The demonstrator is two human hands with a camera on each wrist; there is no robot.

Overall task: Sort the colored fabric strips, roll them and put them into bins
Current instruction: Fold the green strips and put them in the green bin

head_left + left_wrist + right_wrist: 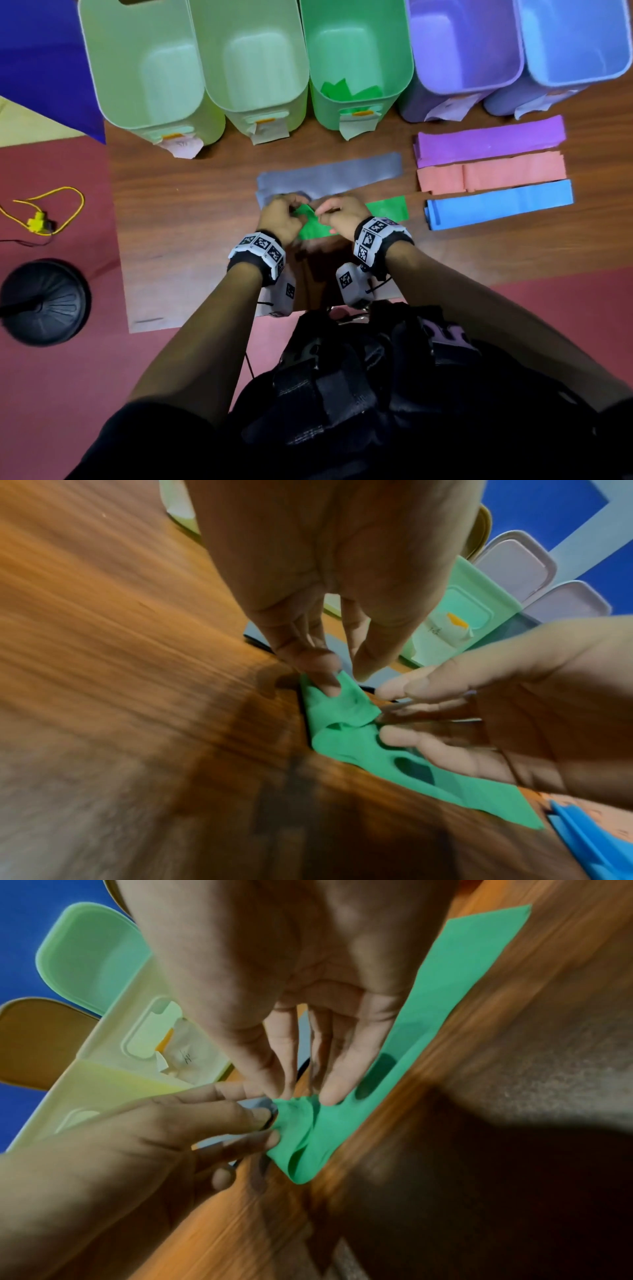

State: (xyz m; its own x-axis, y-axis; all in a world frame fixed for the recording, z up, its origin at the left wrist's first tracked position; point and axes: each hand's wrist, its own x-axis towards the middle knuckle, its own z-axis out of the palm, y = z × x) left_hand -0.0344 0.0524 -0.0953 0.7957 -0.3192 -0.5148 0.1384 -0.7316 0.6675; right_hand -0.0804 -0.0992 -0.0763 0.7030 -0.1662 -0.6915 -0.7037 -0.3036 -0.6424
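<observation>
Both my hands meet over the near end of the green strip (387,209), which lies flat on the wooden desk (191,192) with its far end running off to my right. My left hand (281,219) pinches the bunched, curled-up end of the strip between thumb and fingers — that grip is grasping fabric. My right hand (339,214) has its fingertips (330,1093) pressed on the same curled end, thumb against it, so this grip also holds the green strip.

A grey strip (329,174) lies flat just behind my hands, partly under them. To my right lie three stacks, well apart from the hands: purple strips (489,140), salmon strips (493,173), blue strips (500,204).

Five bins stand in a row along the far edge — two pale green bins (102,68) at left, then the green bin (407,68) with green pieces (346,90) inside, then a purple bin (513,51) and a blue bin (616,51).
</observation>
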